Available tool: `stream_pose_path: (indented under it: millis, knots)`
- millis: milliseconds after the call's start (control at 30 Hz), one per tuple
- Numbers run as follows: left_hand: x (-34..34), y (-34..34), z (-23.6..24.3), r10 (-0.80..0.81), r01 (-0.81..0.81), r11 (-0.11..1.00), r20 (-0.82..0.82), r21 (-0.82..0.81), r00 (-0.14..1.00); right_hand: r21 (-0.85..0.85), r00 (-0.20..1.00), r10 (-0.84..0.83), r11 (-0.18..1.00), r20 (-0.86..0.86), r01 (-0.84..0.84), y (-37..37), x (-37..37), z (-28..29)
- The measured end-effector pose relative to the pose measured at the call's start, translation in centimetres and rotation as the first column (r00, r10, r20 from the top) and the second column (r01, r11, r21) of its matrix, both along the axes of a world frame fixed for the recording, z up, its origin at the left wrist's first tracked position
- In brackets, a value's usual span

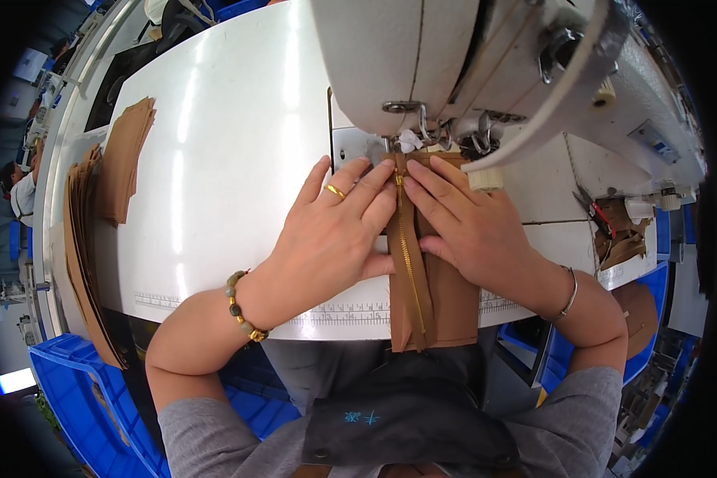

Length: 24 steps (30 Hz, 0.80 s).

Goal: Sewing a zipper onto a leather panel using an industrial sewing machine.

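White tabletop (pixel 223 175) bears gold zipper (pixel 407 251) between left grip (pixel 328 225) and right grip (pixel 474 225).

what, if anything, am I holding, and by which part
Nothing looks gripped; left hand and right hand touch the brown zippered piece with fingertips near its far end.

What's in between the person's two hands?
In the head view, a gold-toothed zipper runs along a brown piece between the left hand and right hand.
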<state>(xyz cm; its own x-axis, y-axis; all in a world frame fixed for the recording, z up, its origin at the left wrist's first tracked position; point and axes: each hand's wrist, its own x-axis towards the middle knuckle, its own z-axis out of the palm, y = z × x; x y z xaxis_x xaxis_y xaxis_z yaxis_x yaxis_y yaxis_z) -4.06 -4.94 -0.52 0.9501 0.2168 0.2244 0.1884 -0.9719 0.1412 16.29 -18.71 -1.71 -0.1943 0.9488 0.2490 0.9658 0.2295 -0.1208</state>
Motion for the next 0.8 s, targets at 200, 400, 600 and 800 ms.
stream_pose_path:
  millis: [200, 400, 600, 800]
  knots:
    - [0.5, 0.4, -0.3, -0.015, 0.013, 0.999, 0.031, 0.053, 0.999, 0.02, 1.0, -0.022, 1.0, 0.003, 0.022, 0.2, 0.4, -0.3]
    - [0.7, 0.8, -0.3, -0.016, 0.014, 0.995, 0.012, 0.099, 1.0, 0.038, 1.0, -0.027, 0.999, -0.005, 0.028, 0.4, 0.7, -0.4]
    - [0.9, 1.0, -0.2, -0.023, 0.018, 0.994, 0.045, 0.104, 0.999, 0.058, 1.0, -0.022, 0.998, -0.005, 0.022, 0.5, 0.7, -0.4]
    - [1.0, 1.4, -0.2, -0.049, 0.042, 0.995, 0.084, 0.091, 0.995, 0.056, 0.999, -0.03, 0.998, 0.035, 0.028, 0.7, 0.8, -0.5]
